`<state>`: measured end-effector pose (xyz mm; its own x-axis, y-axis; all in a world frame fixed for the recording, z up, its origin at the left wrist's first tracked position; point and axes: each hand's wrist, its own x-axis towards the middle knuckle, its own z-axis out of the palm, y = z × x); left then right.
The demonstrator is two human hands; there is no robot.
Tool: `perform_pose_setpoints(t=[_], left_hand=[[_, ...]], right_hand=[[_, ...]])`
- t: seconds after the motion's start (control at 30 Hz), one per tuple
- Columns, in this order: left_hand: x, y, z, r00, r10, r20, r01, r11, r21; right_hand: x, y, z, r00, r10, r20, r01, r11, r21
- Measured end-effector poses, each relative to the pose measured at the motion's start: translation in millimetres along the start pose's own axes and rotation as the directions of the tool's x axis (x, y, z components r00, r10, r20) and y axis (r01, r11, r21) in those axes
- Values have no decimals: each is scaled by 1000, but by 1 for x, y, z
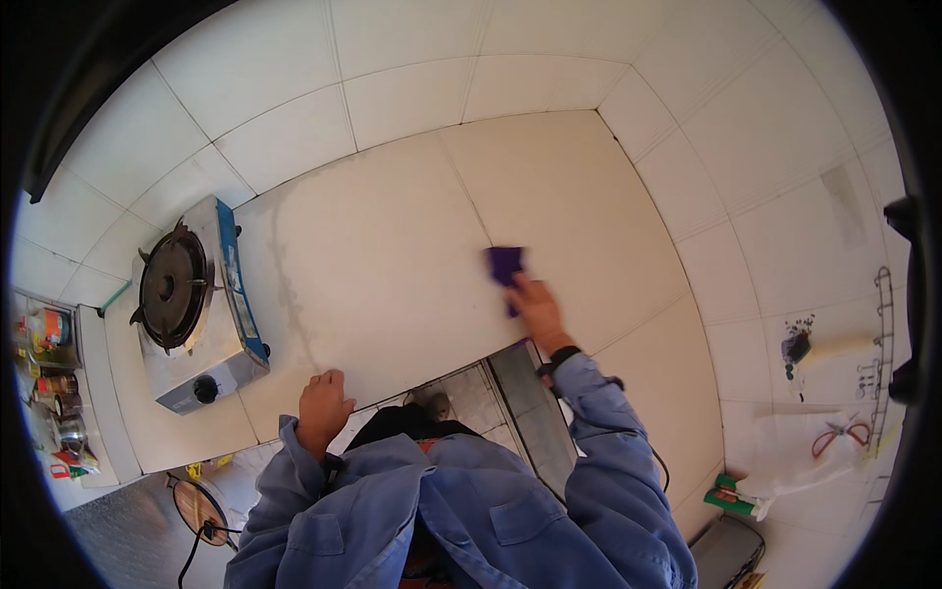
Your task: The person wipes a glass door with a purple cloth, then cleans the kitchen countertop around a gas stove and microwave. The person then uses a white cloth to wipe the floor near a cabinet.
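Note:
A purple cloth [505, 264] lies on the cream tiled countertop [383, 243], slightly blurred, with my right hand [539, 308] pressing on its near end. My left hand [324, 407] rests on the counter's front edge with its fingers bent over the top; no object shows in it. Left of that hand stands a gas stove [199, 309] with a black burner and a black knob. A faint damp-looking line runs over the counter between the stove and the cloth.
White tiled walls rise behind and to the right. Red-handled scissors [840, 436] hang from a wire rack [884, 353] on the right wall. Jars and packets [62, 397] fill a shelf at the far left. A gap between counter sections opens in front of my body.

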<state>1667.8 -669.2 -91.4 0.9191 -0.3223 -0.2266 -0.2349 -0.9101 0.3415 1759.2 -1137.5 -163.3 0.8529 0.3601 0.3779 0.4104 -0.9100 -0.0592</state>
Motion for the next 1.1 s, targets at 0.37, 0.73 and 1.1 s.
perform_pose_setpoints(t=[0.37,0.73,1.1], left_hand=[[11,-10,-11,997,73,14,-71,991,-110],[30,21,-20,985,-56,163,53,998,23],[44,43,-12,953,-244,181,245,969,16]], right_hand=[[19,76,4,809,587,-32,-587,803,-104],[206,20,66,984,-177,35,177,984,1],[281,214,110,980,200,24,-190,957,-221]])
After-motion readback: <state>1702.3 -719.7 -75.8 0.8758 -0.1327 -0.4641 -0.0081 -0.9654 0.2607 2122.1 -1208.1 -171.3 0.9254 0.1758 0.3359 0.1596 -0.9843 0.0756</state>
